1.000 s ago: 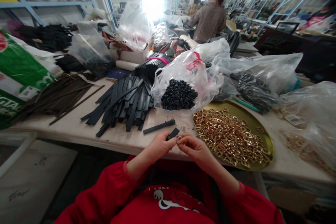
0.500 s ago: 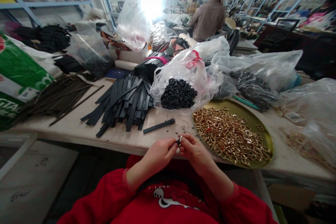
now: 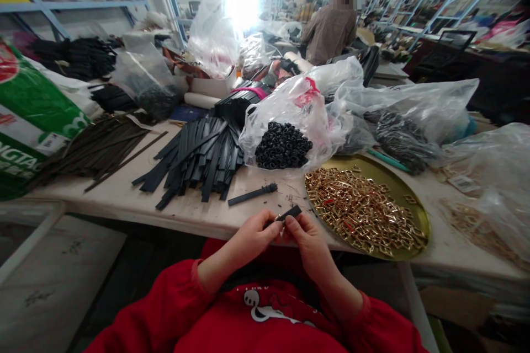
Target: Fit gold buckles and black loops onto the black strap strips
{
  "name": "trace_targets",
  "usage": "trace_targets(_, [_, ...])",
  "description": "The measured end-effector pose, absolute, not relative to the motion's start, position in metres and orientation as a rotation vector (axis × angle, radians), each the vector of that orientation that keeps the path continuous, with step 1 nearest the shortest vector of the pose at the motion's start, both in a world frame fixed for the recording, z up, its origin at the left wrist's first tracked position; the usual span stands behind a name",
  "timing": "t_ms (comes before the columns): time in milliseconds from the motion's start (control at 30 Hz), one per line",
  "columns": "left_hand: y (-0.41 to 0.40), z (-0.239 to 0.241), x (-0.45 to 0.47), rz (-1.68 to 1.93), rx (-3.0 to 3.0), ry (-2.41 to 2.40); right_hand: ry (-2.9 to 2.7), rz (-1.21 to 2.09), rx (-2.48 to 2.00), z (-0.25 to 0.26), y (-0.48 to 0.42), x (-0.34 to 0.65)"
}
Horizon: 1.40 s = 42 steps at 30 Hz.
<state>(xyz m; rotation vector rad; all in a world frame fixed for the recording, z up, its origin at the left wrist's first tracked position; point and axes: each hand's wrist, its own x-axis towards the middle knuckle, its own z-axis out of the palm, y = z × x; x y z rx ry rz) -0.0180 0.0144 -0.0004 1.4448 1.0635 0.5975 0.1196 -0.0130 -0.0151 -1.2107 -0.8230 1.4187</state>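
Between my two hands is a short black strap (image 3: 289,213) with a bit of gold metal, likely a buckle, showing beside it. My left hand (image 3: 260,230) pinches its near left end, and my right hand (image 3: 304,231) grips it from the right, thumb on top. Fingers hide the rest of the strap. Just beyond my hands lies a single black strap with small loops on its end (image 3: 252,194). A golden round tray (image 3: 421,219) holds a heap of small gold buckles (image 3: 364,207) to the right.
Many black strips (image 3: 202,160) are fanned out on the table (image 3: 199,215), with dark brown strips (image 3: 111,146) farther left. A clear plastic bag (image 3: 265,105) spills small black loops (image 3: 284,146). Other bags stand right and behind. A person (image 3: 331,27) works farther back.
The black strap now sticks out past my right fingers, where it was mostly hidden before. My right hand has turned, its thumb now on top of the strap.
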Motion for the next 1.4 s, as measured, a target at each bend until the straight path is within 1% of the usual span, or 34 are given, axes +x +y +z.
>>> trace_targets(167, [0.014,0.003,-0.016,0.526,1.231,1.058,-0.761,1.589,-1.153,-0.014,-0.013,0.119])
trace_targets(233, [0.013,0.002,-0.016,0.531,1.217,1.08,-0.815,1.525,-1.189,-0.015,-0.012,0.119])
trace_targets(333, [0.012,-0.003,-0.017,0.555,1.267,1.114,-0.965,1.344,-1.284,-0.019,-0.012,0.119])
trace_targets(467, [0.01,-0.01,-0.018,0.617,1.468,1.202,-1.13,1.264,-1.356,-0.023,-0.009,0.123])
trace_targets(567, [0.01,-0.008,-0.021,0.577,1.572,1.238,-1.245,1.172,-1.424,-0.024,-0.005,0.128])
trace_targets(700, [0.016,-0.003,-0.025,0.534,1.586,1.18,-1.324,1.156,-1.434,-0.022,-0.002,0.128])
trace_targets(867, [0.03,-0.002,-0.027,0.568,1.534,1.233,-1.537,1.052,-1.369,-0.013,0.001,0.128])
trace_targets(967, [0.038,-0.005,-0.028,0.601,1.54,1.195,-1.72,1.137,-1.299,-0.008,0.023,0.139])
trace_targets(1033, [0.043,-0.007,-0.029,0.609,1.583,1.169,-1.819,1.138,-1.298,-0.007,0.053,0.149])
trace_targets(1067, [0.045,-0.009,-0.029,0.61,1.59,1.177,-1.828,1.066,-1.342,-0.007,0.071,0.155])
trace_targets(1167, [0.053,-0.014,-0.03,0.642,1.479,1.23,-1.909,0.567,-1.586,-0.014,0.126,0.164])
trace_targets(1200, [0.056,-0.016,-0.031,0.666,1.432,1.233,-1.975,0.459,-1.646,-0.018,0.141,0.165])
trace_targets(1267, [0.06,-0.02,-0.032,0.709,1.369,1.217,-2.039,0.38,-1.702,-0.026,0.162,0.162])
trace_targets(1400, [0.066,-0.025,-0.034,0.73,1.291,1.215,-2.063,0.368,-1.708,-0.035,0.17,0.156])
